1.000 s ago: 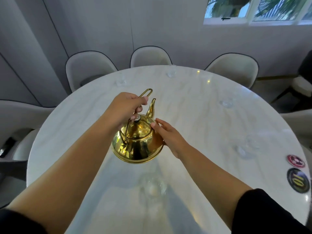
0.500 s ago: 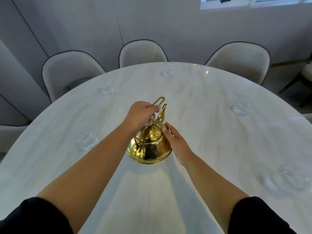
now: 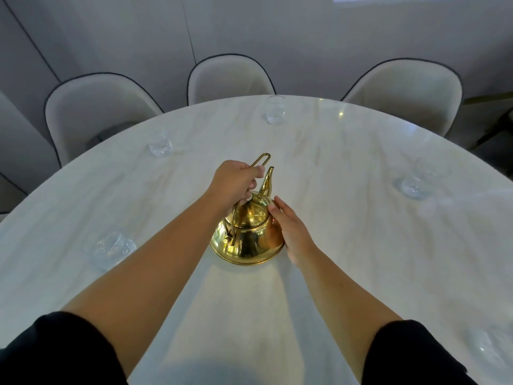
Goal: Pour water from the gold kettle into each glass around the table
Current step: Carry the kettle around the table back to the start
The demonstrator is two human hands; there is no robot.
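The gold kettle [image 3: 247,234] stands upright at the middle of the pale marble table [image 3: 361,259], spout aimed at the far side. I cannot tell whether its base rests on the stone or hangs just above it. The left hand [image 3: 233,182] is wrapped round the wire handle above the lid, while the right hand [image 3: 290,227] lies flat, fingers straight, against the kettle's right flank, steadying it. No water is running, so I judge this a moment between pours. A far glass [image 3: 275,113], a far-left glass [image 3: 160,145], a left glass [image 3: 111,250] and a right glass [image 3: 413,184] stand near the rim, all well apart from the kettle. Whether any holds water I cannot say. The next move calls for lifting by the handle, bringing the spout over one glass's mouth, and tipping slowly with the right hand guiding the body.
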